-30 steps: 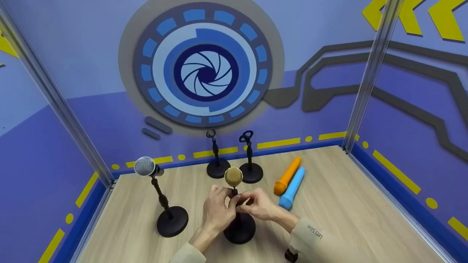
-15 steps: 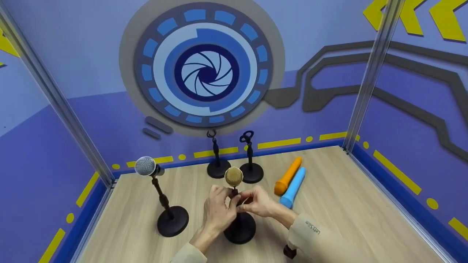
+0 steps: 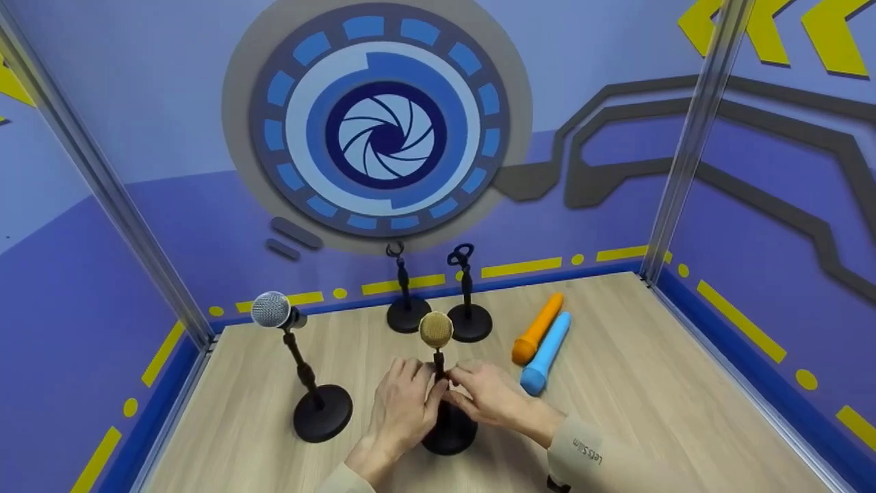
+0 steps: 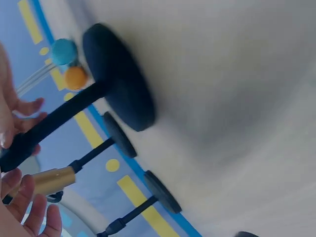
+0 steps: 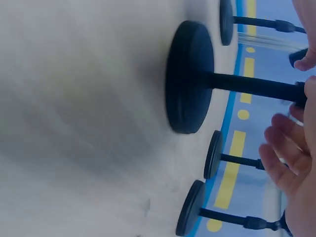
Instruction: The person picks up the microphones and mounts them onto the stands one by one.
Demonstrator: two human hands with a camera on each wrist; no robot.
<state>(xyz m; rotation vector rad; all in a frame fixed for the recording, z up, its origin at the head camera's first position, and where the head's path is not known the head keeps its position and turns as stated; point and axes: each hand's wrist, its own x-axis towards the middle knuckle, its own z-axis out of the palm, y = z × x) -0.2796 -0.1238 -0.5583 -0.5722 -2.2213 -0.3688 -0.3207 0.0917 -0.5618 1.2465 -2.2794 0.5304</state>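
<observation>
A gold-headed microphone [image 3: 436,330] sits atop a black desk microphone stand [image 3: 450,438], upright in front of me. My left hand [image 3: 405,404] grips the stand's pole from the left, just below the microphone. From the right, my right hand [image 3: 489,394] pinches the same pole at about the same height, with the thumbs close together. In the left wrist view the microphone's gold body [image 4: 52,181] shows beside my left fingers [image 4: 37,215]. The right wrist view has the stand's round base [image 5: 190,79] on the table, with my right fingers [image 5: 284,145] by the pole's upper part.
At left, a silver-headed microphone [image 3: 272,310] is mounted on another stand [image 3: 323,413]. Two stands with bare clips, one left [image 3: 408,316] and one right [image 3: 470,323], stand near the back wall. An orange microphone [image 3: 538,329] and a blue microphone [image 3: 546,354] lie at right.
Both hands have slid slightly down the pole, baring more of it under the gold-headed microphone. The right hand's fingers have drawn in closer around it. The other stands and microphones stay put.
</observation>
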